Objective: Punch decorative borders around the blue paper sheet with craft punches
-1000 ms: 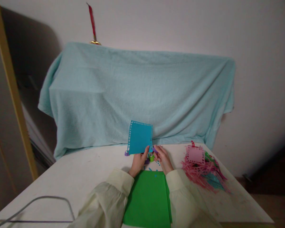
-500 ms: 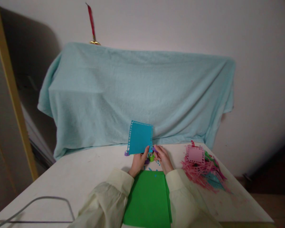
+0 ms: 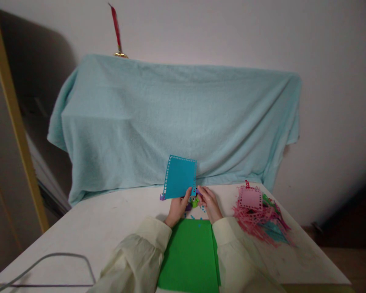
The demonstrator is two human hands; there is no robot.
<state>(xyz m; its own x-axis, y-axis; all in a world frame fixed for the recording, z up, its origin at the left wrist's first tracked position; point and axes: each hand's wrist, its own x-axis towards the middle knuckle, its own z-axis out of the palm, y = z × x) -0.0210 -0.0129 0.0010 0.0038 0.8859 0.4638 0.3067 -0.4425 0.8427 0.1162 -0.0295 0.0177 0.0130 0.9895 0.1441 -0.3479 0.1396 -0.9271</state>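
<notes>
My left hand [image 3: 177,209] pinches the bottom edge of a blue sheet of paper [image 3: 179,177], thumb in front. Small punched holes run along the sheet's left, top and right edges. My right hand [image 3: 210,202] is closed around a small purple craft punch [image 3: 198,191] at the sheet's lower right edge. Between the hands a green punch [image 3: 194,202] with an eye-like spot lies on the table, a purple one [image 3: 188,207] beside it partly hidden. Another purple punch [image 3: 162,197] shows by the sheet's lower left corner. Blue paper bits [image 3: 203,208] lie scattered below.
Green sheets [image 3: 187,254] lie stacked between my forearms on the white table [image 3: 125,219]. To the right, a pink hole-edged card [image 3: 251,199] rests on shredded paper [image 3: 253,221]. A grey bent rod [image 3: 64,254] is at the front left. A light blue cloth [image 3: 183,118] hangs behind.
Almost nothing differs. Both hands keep their places at the blue sheet, and the view has shifted very slightly.
</notes>
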